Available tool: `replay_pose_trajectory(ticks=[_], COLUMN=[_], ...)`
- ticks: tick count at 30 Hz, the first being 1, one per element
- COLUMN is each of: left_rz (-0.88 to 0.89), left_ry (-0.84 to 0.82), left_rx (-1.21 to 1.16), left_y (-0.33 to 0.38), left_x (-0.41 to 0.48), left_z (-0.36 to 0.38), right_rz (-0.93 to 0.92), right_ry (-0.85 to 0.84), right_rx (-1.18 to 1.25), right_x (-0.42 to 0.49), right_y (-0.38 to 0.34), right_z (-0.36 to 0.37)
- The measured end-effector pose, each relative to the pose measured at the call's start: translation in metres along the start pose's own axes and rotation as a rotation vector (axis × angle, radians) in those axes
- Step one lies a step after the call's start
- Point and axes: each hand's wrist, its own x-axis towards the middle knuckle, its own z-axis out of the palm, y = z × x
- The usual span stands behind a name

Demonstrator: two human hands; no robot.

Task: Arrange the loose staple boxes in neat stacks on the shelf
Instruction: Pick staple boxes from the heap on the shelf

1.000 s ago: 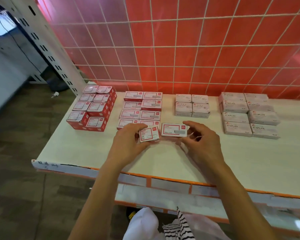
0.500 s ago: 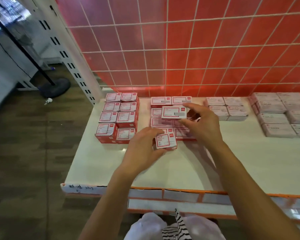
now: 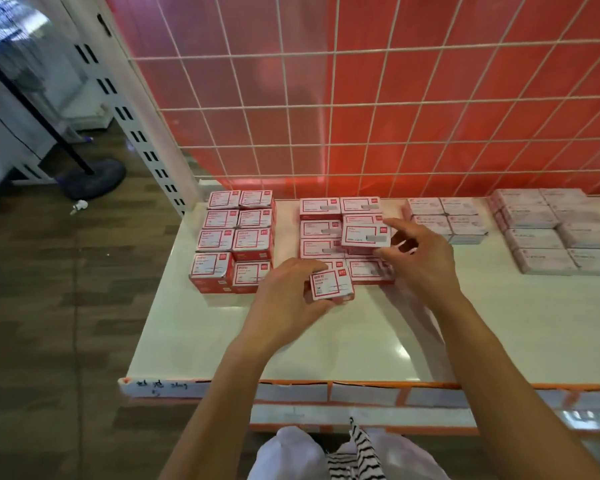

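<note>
The left grip (image 3: 284,299), a bare hand, is closing its thumb and fingers on the left end of a small staple box (image 3: 331,285), red-and-white label facing up. The box is sitting just off the front row of the middle block (image 3: 321,228); whether it is touching the shelf (image 3: 361,341) cannot be told. At 1 o'clock from it, the right grip (image 3: 426,261) is pinching the right end of a second staple box (image 3: 366,235) between thumb and forefinger. That box is lying slightly askew over the block's right column; it cannot be told whether it is resting there or lifted.

At 9 o'clock from the middle block, a taller two-column block of red boxes (image 3: 219,240) is standing near the shelf's left edge. At 3 o'clock, a low group of pale boxes (image 3: 426,206) is sitting against the back, and further towards 3 o'clock a wider pale group (image 3: 534,237) is running out of the frame.

A red backing panel behind a white wire grid (image 3: 395,116) is rising at 12 o'clock. A white slotted upright (image 3: 146,133) is slanting at 10 o'clock, with wood-pattern flooring (image 3: 49,306) and a round dark stand base (image 3: 94,174) beyond it. Orange-edged label strips (image 3: 326,393) are lining the shelf's front at 6 o'clock, above striped cloth (image 3: 354,455).
</note>
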Motion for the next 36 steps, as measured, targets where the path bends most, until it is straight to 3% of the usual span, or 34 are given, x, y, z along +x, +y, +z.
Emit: replay_pose_trajectory(ticks=[6,33,36], left_rz=[-0.008,-0.047,-0.042], left_ry=[0.02,0.038,0.05], left_rx=[-0.052,-0.049,-0.051], left_y=[0.009,0.006,0.003], left_x=[0.002,-0.002,-0.002], left_z=[0.008,0.017,0.015], right_rz=[0.085,0.0,-0.015], right_ry=[-0.014,-0.009,0.072], right_rx=[0.128,-0.06,-0.126], right_x=[-0.003,0.001,-0.002], right_y=[0.02,0.021,0.017], right_z=[-0.001,0.011,0.011])
